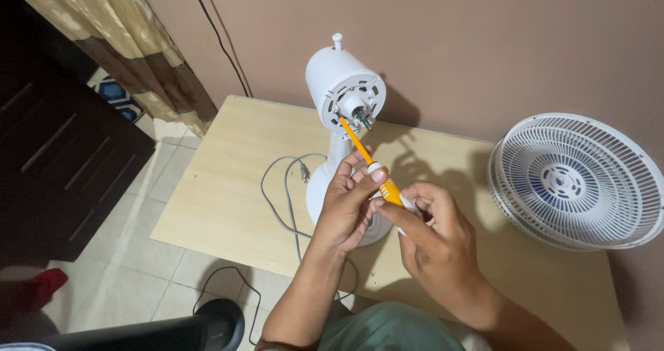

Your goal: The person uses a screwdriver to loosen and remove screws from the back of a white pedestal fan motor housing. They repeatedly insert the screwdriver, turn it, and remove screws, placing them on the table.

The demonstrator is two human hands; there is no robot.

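cord (pixel 282 197): grey, looped on tabletop (pixel 221 185), left of the fingers
left hand (pixel 346 209): fingers pinch screwdriver (pixel 370 163) at handle top
fan motor (pixel 346 91): above fingers, orange shaft tip at its face (blade off)
right hand (pixel 436 240): fingers grip handle end
fan grilles (pixel 577 181): right, well apart

A pale wooden table (pixel 228 185) stands against a plain pinkish-brown wall (pixel 484 40). On its right end lie stacked white fan grilles (pixel 577 181), round and ribbed, with a blue-and-white hub at the centre, overhanging the table's far edge beside the wall. A thin black cable (pixel 220 36) runs down the wall behind the table. At upper left hangs a beige patterned curtain (pixel 117 40) with a brown band, next to dark wooden furniture (pixel 55 150). The floor is laid with light tiles (pixel 138 254); a red object (pixel 45 285), blurred, lies on them at lower left, and another black cord (pixel 228 285) loops below the table edge.
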